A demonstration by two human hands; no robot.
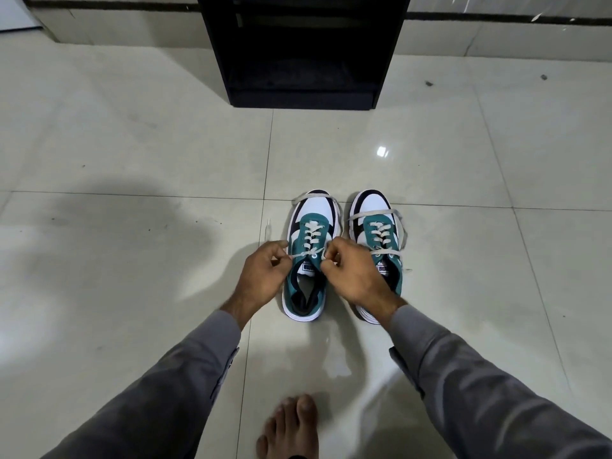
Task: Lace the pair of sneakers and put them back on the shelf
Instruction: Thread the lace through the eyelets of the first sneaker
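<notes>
Two grey sleeves are cut off at the bottom edge. The left hand (261,271) is curled, pinching the off-white flat lace (308,253) at the left side of the left teal, white and black sneaker (309,260). The right hand (356,273) pinches the same lace's other end; its fingertips are hard to make out. The right matching sneaker (376,226) is partly hidden by that hand. Two sneakers stand side by side on the glossy beige tiled floor (132,144). One black open shelf unit (303,51), interior dark, is cut off at top. One bare foot (291,429) is cropped below.
</notes>
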